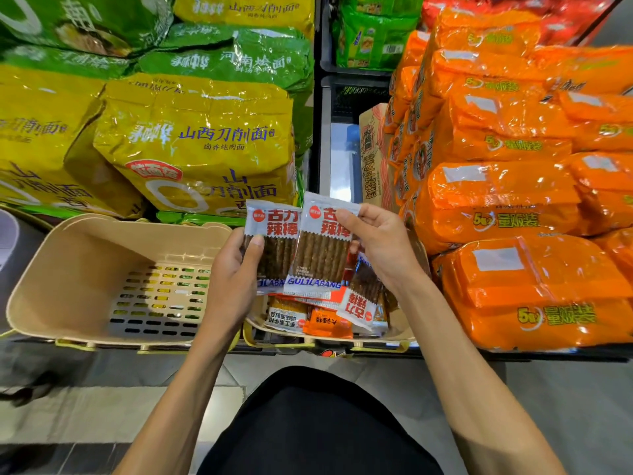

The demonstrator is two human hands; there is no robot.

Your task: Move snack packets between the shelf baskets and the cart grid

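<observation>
— What do the hands have?

— One snack packet each. The left hand (233,279) grips the left packet (274,234) along its lower left side, thumb laid over the front. The right hand (380,245) pinches the right packet (320,248) at its upper right corner. Both packets stand upright, and the right one overlaps the left one's edge.

— Where are they, relative to the baskets?

— In the air over the right basket (400,332), which sits at the front edge of the shelf (496,355) and holds loose packets (356,306) lying in a heap. The left basket (44,269) stands just beside it along the same edge, its slotted bottom showing.

— And behind them?

— Yellow noodle bags (198,142) are stacked behind the left basket, with green bags (236,56) further back. Orange bags (507,200) are piled toward the shelf's right end, close against the right basket.
</observation>
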